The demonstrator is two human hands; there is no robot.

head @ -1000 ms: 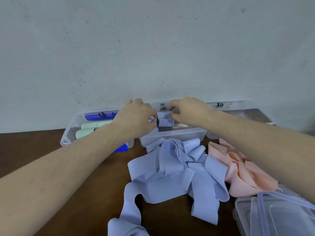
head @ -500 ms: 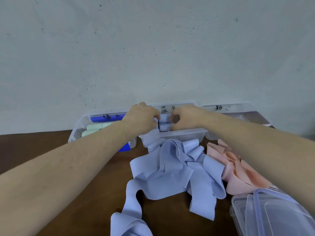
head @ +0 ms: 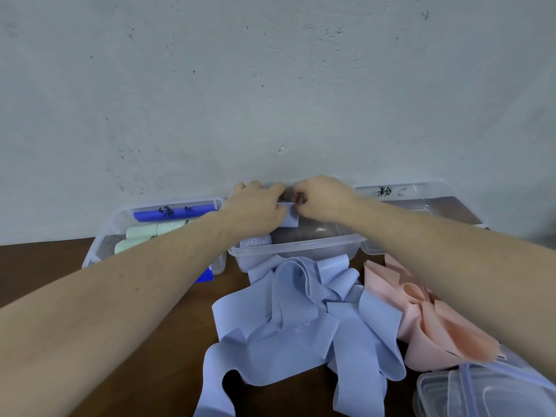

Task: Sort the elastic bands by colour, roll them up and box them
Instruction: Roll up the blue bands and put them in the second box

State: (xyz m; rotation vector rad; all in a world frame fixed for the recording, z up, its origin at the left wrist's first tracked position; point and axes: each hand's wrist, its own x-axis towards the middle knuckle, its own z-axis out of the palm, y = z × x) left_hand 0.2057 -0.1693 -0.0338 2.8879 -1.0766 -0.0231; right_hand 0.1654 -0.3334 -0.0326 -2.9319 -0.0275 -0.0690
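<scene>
Loose lilac elastic bands [head: 304, 323] sprawl across the brown table [head: 90, 266] before three clear boxes. Over the middle box [head: 301, 246], a person's left hand [head: 255, 206] and right hand [head: 323, 198] pinch a small lilac roll [head: 289, 216], fingers curled on it.

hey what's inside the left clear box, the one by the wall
The left clear box holds a dark blue roll at the back and two mint green rolls in front. The left forearm covers its right part, so anything there is hidden.
</scene>
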